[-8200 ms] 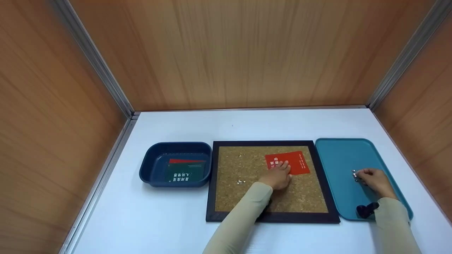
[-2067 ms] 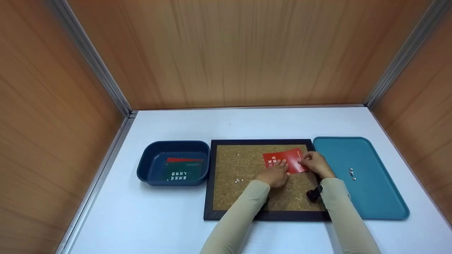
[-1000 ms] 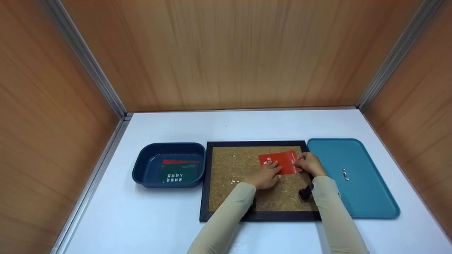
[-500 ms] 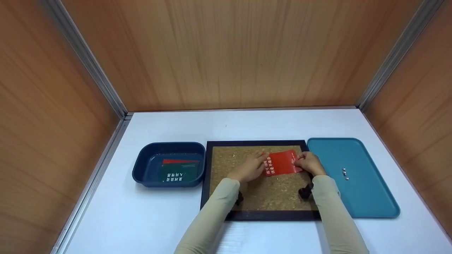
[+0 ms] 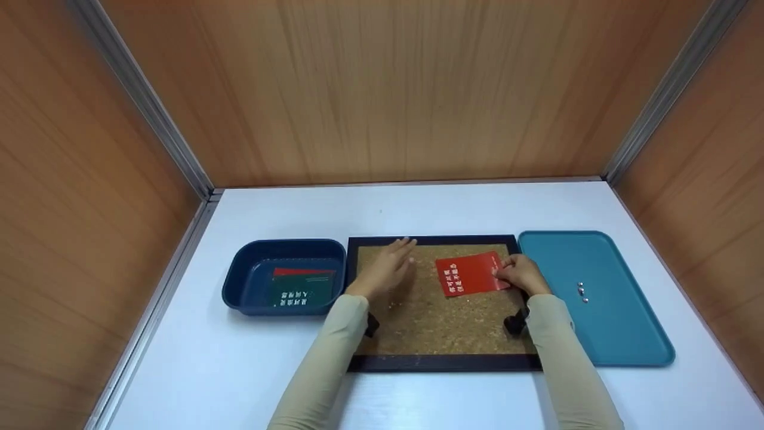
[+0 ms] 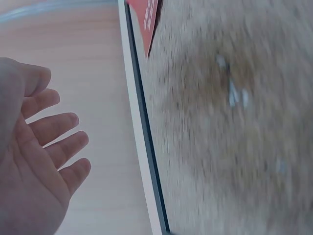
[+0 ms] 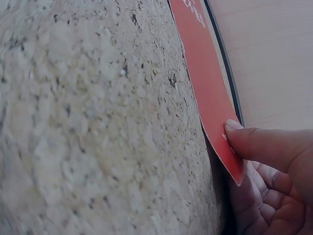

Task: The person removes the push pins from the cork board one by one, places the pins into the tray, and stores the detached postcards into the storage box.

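A red card (image 5: 468, 278) with white lettering lies over the right part of a dark-framed cork board (image 5: 447, 334). My right hand (image 5: 526, 276) pinches its right end; in the right wrist view the thumb (image 7: 244, 139) is on top and the fingers are behind the card's edge. That end is raised a little from the cork. My left hand (image 5: 385, 269), fingers extended, hovers above the board's left part, apart from the card (image 6: 146, 22). Beneath it, a few small shiny pieces (image 6: 232, 93) lie on the cork, blurred in the left wrist view.
A teal tray (image 5: 621, 334) on the right bears a few small silvery pieces (image 5: 581, 291), too small to identify. On the left, a deep blue bin (image 5: 239, 298) contains a green card (image 5: 301, 289) over a red one. Wooden panels (image 5: 382, 89) enclose the white table (image 5: 179, 358).
Earlier my right hand moved from the tray to the card's right end and stays there. My left hand has lifted off the card and swung left, uncovering its lettering.
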Demonstrator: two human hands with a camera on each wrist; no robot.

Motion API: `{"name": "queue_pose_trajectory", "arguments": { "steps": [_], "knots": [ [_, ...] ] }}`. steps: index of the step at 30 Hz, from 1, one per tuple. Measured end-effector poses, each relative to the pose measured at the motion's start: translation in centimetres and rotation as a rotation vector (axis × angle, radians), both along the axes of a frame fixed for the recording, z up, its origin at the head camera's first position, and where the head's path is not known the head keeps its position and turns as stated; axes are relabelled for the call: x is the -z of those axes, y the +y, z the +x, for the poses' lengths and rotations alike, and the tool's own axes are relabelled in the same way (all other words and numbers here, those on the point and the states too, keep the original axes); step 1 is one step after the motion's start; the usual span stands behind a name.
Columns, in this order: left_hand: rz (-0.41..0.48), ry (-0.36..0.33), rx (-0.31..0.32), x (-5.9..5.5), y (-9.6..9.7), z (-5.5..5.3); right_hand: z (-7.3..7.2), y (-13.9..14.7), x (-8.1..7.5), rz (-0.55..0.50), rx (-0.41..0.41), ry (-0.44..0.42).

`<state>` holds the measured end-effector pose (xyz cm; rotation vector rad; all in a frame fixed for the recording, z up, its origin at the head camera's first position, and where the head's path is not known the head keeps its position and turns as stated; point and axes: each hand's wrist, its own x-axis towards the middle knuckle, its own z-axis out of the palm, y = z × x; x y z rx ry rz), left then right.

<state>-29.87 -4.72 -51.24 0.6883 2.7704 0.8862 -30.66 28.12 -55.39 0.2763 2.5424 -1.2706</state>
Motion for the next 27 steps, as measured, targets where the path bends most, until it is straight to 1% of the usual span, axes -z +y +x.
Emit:
{"name": "queue_pose_trajectory", "arguments": {
  "steps": [2, 6, 10, 13, 19, 23, 27],
  "knots": [
    [0.007, -0.003, -0.017, -0.1, -0.9, -0.1, 0.0, 0.1, 0.0, 0.000, 0.005, -0.002],
    [0.027, 0.014, -0.039, -0.3, -2.5, -0.4, 0.0, 0.3, 0.0, 0.007, 0.003, 0.007],
    [0.026, 0.047, -0.056, -0.4, -4.0, -0.4, 0.1, 0.4, 0.0, 0.013, -0.005, 0.015],
    [0.011, 0.064, -0.082, -0.3, -5.1, -0.3, 0.0, 0.4, 0.1, 0.017, -0.002, 0.015],
    [0.028, 0.053, -0.138, 0.1, -7.7, -0.1, 0.0, 0.4, 0.1, 0.023, -0.009, 0.029],
    [0.060, 0.043, -0.186, 0.1, -9.8, 0.1, 0.0, 0.1, 0.2, -0.012, -0.003, 0.030],
    [0.074, 0.055, -0.237, 0.0, -12.3, 0.4, 0.3, -0.2, 0.4, -0.062, 0.013, 0.013]
  ]
}}
